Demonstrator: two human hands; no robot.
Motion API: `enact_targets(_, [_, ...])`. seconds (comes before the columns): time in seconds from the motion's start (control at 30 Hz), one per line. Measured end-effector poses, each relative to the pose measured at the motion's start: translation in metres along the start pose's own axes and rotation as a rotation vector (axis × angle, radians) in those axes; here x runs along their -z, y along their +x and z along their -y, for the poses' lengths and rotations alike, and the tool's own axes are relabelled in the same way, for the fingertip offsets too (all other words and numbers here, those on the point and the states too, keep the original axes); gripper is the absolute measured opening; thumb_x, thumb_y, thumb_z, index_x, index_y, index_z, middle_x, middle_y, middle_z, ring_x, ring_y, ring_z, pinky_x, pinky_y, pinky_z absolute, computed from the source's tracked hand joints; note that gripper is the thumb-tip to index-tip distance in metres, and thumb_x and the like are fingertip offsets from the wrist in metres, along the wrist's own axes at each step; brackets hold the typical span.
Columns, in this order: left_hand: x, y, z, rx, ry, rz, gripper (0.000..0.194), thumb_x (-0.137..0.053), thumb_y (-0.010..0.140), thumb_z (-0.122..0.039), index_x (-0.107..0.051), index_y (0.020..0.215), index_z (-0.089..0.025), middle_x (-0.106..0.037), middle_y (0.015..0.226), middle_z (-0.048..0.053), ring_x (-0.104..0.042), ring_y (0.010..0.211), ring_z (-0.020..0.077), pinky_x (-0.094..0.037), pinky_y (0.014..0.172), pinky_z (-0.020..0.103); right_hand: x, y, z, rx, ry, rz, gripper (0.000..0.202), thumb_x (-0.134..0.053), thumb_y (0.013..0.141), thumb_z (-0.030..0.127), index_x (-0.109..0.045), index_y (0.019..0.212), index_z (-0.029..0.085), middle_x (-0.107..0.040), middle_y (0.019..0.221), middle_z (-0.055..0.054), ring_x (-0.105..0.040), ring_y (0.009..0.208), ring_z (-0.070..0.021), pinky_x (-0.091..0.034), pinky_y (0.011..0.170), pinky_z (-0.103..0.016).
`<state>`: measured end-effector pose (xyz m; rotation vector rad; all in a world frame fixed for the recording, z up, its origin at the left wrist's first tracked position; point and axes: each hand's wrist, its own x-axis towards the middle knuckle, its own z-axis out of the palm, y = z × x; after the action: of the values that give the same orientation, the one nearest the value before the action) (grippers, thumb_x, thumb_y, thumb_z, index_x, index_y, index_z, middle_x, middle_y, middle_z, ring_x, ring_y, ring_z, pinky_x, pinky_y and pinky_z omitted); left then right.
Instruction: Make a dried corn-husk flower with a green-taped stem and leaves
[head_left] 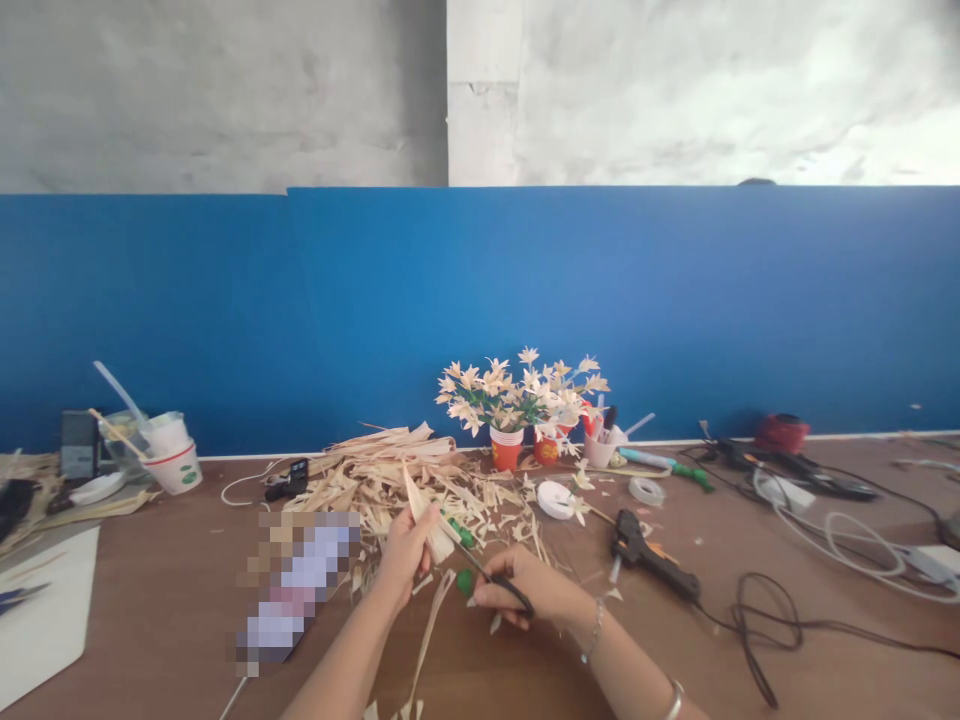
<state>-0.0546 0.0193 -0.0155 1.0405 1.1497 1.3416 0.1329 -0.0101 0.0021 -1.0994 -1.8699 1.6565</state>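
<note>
Between the fingers of my left hand [405, 556] is a pale dried husk piece [421, 515], its pointed tip up. My right hand [525, 585] grips black-handled scissors [512, 594], whose blades reach up and left to the lower edge of the husk. Whether the blades are apart is too small to tell. Just behind the hands lies a heap of dried husks [397, 460] with many loose scraps. Green tape or wrap [464, 583] sits on the table between my hands. Pale husk flowers [517, 390] stand beyond, in a red paper cup [505, 450].
A black glue gun [652, 560] with its cord lies to the right, near tape rolls [555, 499]. White cables [847, 540] and a power strip spread at far right. A blurred-out device [300, 590] lies left, and a white cup [174, 468] stands farther left. A blue partition [480, 280] closes the back.
</note>
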Motion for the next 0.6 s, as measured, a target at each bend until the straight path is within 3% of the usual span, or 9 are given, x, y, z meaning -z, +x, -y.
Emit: enact_targets(0.6, [0.0002, -0.0028, -0.0077, 0.054, 0.059, 0.008, 0.04, -0.068, 0.06, -0.051, -0.055, 0.069, -0.014, -0.053, 0.041, -0.005, -0.032, 0.024, 0.0021, -0.018, 0.025, 0.013, 0.0061, -0.0037, -0.0014, -0.03, -0.047, 0.043, 0.041, -0.066, 0.066, 0.05, -0.067, 0.078, 0.011, -0.048, 0.042, 0.007, -0.039, 0.034, -0.0034, -0.028, 0.033, -0.013])
